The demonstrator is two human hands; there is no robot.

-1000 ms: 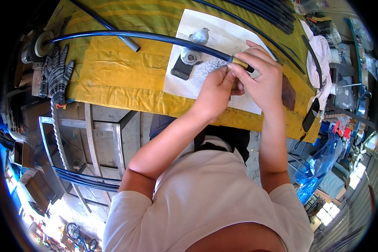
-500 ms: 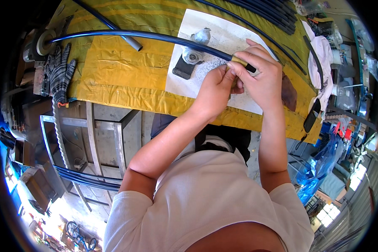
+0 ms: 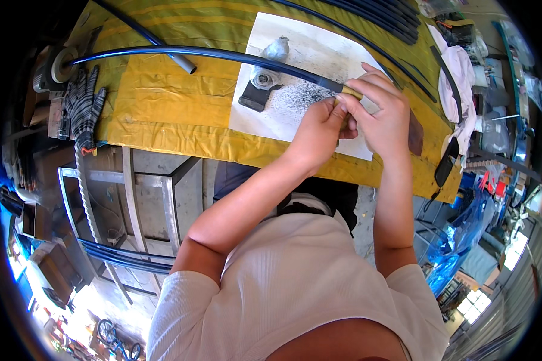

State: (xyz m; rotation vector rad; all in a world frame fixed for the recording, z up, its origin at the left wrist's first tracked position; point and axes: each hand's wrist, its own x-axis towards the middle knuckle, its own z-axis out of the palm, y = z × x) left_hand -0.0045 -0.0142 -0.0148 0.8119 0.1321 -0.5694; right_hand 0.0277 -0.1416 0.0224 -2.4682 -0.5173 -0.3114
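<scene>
A long dark blue rod [image 3: 223, 55] runs across the bench, from a round wheel [image 3: 64, 64] at the far left to my hands. Near its right end, next to a greyish section, a tan strip [image 3: 351, 91] lies around the rod. My right hand [image 3: 386, 111] is closed over that strip, and its fingers cover the rod's tip. Just below the rod, my left hand [image 3: 319, 129] is closed in a pinch against my right thumb. What its fingers hold is hidden. Under the hands lies a white sheet [image 3: 277, 123] sprinkled with dark specks.
On the sheet sit a dark block [image 3: 256, 97] and a wrapped, silvery lump [image 3: 277, 49]. A second blue rod [image 3: 144, 30] crosses behind the first. More dark rods [image 3: 373, 15] lie at the back. A striped glove [image 3: 85, 102] hangs at the bench's left edge.
The tan strip has slid right along the rod toward its tip, baring a greyish section. The black tip that showed earlier is now covered by my right hand. Both hands shifted slightly right.
</scene>
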